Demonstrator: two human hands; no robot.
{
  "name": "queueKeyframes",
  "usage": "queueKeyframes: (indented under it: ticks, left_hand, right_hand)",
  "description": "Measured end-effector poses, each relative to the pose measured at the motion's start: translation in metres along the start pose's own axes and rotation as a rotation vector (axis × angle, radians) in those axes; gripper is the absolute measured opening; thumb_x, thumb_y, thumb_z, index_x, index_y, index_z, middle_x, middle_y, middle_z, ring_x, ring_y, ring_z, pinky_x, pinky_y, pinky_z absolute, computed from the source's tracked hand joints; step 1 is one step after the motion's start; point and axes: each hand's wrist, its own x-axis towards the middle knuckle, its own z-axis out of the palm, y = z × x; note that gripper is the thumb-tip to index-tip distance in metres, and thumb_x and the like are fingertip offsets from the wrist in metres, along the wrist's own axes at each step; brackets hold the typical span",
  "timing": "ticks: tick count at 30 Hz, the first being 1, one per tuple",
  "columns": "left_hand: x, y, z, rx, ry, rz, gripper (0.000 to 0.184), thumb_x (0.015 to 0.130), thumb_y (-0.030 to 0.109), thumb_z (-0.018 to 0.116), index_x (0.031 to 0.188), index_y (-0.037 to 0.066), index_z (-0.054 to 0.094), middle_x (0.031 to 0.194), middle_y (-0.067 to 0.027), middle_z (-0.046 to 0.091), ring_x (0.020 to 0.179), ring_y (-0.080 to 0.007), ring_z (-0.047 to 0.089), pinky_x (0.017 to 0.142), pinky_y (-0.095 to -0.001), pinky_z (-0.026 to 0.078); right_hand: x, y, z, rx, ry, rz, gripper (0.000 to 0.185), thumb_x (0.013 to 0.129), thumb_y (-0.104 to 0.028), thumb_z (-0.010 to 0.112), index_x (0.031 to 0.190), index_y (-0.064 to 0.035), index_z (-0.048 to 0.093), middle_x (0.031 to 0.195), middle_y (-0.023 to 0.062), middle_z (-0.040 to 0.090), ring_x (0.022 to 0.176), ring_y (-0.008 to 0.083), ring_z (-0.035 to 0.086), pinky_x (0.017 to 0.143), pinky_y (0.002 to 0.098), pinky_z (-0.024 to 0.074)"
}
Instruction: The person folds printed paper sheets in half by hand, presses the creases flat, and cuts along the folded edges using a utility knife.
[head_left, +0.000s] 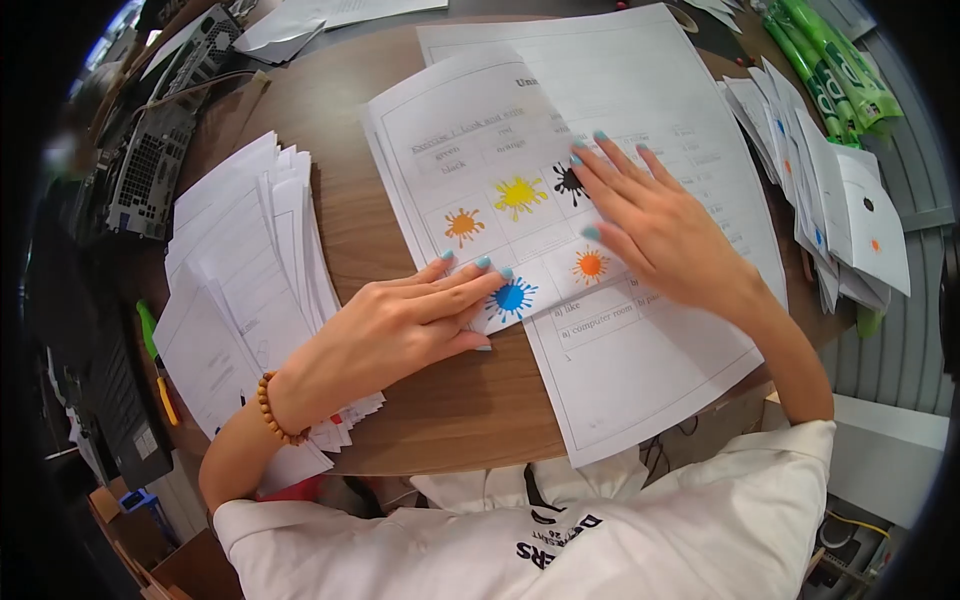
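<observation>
A worksheet [480, 180] printed with colored paint splats is folded over on the wooden table, its lower edge a slanting fold. My left hand [400, 320] lies flat on its lower left corner, fingertips beside the blue splat [512, 298]. On the right part of the same sheet rests my right hand [660, 230], fingers stretched out, near the black splat [568, 182] and the orange-red splat [590, 265]. Beneath it lies a larger printed sheet [640, 380], partly covered. Neither hand grips anything.
A stack of papers [240, 270] lies to the left, with a green-and-orange tool [160, 370] beside it. Folded sheets [830, 200] are piled at the right, near green packages [835, 70]. A metal computer case [170, 130] stands at the far left of the wooden table [440, 430].
</observation>
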Motion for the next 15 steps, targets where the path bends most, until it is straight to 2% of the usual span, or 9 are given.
queueKeyframes:
  ticks: [1,2,5,9,11,12,14,15]
  left_hand:
    - [0.000,-0.001,0.000,-0.003,0.003,0.032,0.025,0.081,0.021,0.063,0.083,-0.004,0.066,0.120,-0.0098,0.057,0.107,-0.0246,0.058,0.094,-0.0381,0.050]
    - [0.000,-0.001,-0.001,0.002,0.003,0.029,0.025,0.081,0.021,0.063,0.083,-0.004,0.066,0.120,-0.0098,0.057,0.107,-0.0246,0.058,0.094,-0.0381,0.050]
    - [0.001,0.000,-0.003,-0.018,-0.021,0.003,0.027,0.076,0.018,0.068,0.089,-0.005,0.066,0.119,-0.0068,0.060,0.106,-0.0238,0.060,0.096,-0.0376,0.048]
    - [0.000,0.002,-0.002,-0.043,-0.027,-0.064,0.028,0.078,0.019,0.067,0.092,-0.005,0.065,0.119,-0.0061,0.059,0.104,-0.0233,0.061,0.096,-0.0366,0.049]
    - [-0.002,0.004,0.000,-0.039,-0.026,-0.104,0.029,0.078,0.019,0.066,0.094,-0.005,0.065,0.119,-0.0057,0.059,0.102,-0.0230,0.061,0.095,-0.0362,0.049]
    - [-0.002,0.004,0.001,-0.046,-0.016,-0.106,0.030,0.079,0.020,0.066,0.095,-0.004,0.065,0.119,-0.0053,0.060,0.100,-0.0226,0.062,0.095,-0.0356,0.049]
    - [-0.003,0.001,0.001,-0.043,0.001,-0.091,0.031,0.079,0.021,0.066,0.097,-0.004,0.064,0.118,-0.0049,0.060,0.099,-0.0222,0.062,0.095,-0.0351,0.049]
    - [-0.004,0.000,0.003,-0.023,0.023,-0.075,0.031,0.079,0.021,0.066,0.097,-0.003,0.065,0.118,-0.0046,0.060,0.098,-0.0220,0.062,0.094,-0.0344,0.050]
  right_hand:
    - [0.016,0.005,0.005,-0.001,0.006,-0.008,0.052,0.092,-0.024,0.045,0.135,0.0046,0.035,0.143,0.0161,0.035,0.136,0.0299,0.025,0.111,0.0464,0.0203]
    - [0.033,0.010,0.011,-0.023,0.019,0.031,0.050,0.095,-0.026,0.039,0.135,0.0038,0.035,0.144,0.0158,0.034,0.137,0.0286,0.025,0.111,0.0459,0.0199]
    - [0.087,0.024,0.018,-0.118,0.033,0.136,0.049,0.100,-0.032,0.026,0.137,-0.0013,0.036,0.145,0.0147,0.032,0.137,0.0277,0.023,0.111,0.0451,0.0196]
    - [0.143,0.049,0.024,-0.025,-0.028,0.230,0.051,0.100,-0.037,0.025,0.138,-0.0052,0.037,0.147,0.0126,0.029,0.139,0.0269,0.017,0.111,0.0450,0.0187]
    - [0.151,0.057,0.033,0.153,0.227,0.077,0.053,0.098,-0.044,0.029,0.133,-0.0059,0.043,0.133,0.0154,0.048,0.128,0.0257,0.041,0.104,0.0426,0.0334]
    - [0.146,0.060,0.022,0.143,0.245,0.080,0.053,0.098,-0.044,0.029,0.133,-0.0059,0.043,0.133,0.0154,0.048,0.128,0.0257,0.041,0.104,0.0426,0.0334]
    - [0.127,0.063,-0.002,0.677,0.070,0.494,0.049,0.096,-0.043,0.039,0.117,-0.0016,0.055,0.106,0.0118,0.063,0.094,0.0192,0.060,0.085,0.0363,0.0471]
    - [0.113,0.065,0.004,0.779,0.227,0.536,0.042,0.095,-0.038,0.044,0.108,-0.0007,0.058,0.093,0.0082,0.063,0.080,0.0145,0.057,0.075,0.0319,0.0469]
